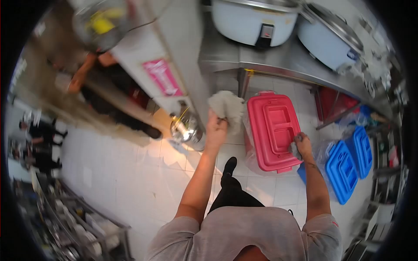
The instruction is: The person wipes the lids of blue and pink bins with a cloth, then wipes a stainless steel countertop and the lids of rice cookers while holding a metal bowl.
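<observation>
My left hand [216, 129] is closed around a pale, bunched-up cloth [227, 108], raised in front of me to the left of a large bin. The red lid [266, 130] of that bin has moulded recesses and handles at its ends. At the lid's right edge, my right hand [304, 143] is closed on a smaller grey cloth [295, 151], which overlaps the lid in this view. Below the lid, the clear bin wall [251, 145] shows on the left side.
Two blue-lidded bins [342, 172] stand at the right. Ahead, large rice cookers [254, 19] rest on a steel table [278, 58]. A shiny metal container [187, 128] stands by the pillar with a pink sign [163, 77]. Other people [43, 148] are at the left.
</observation>
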A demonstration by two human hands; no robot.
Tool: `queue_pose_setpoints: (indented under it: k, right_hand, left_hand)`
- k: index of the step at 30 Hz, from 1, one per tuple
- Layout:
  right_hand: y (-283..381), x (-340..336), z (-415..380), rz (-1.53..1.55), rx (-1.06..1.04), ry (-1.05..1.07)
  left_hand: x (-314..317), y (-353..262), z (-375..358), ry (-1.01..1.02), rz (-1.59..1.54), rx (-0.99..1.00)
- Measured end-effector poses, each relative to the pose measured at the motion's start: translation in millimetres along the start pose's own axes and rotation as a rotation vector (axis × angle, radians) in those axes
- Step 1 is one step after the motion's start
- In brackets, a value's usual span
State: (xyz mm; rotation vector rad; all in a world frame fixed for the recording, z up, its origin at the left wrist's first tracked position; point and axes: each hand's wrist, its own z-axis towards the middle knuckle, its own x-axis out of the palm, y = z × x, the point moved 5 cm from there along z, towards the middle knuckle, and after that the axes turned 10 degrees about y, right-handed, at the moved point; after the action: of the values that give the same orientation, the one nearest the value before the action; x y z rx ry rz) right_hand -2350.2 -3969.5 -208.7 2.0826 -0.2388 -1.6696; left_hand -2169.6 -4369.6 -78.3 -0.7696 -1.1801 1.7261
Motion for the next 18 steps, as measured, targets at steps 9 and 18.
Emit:
queue_pose_setpoints:
  k: [9,18]
  right_hand:
    - [20,33,129,-0.121,0.224,-0.001]
    - [-17,60,150,0.12,0.32,-0.09]
  left_hand:
    - [93,201,174,-0.116,0.146,0.004]
    - [133,423,206,0.09,0.548,-0.714]
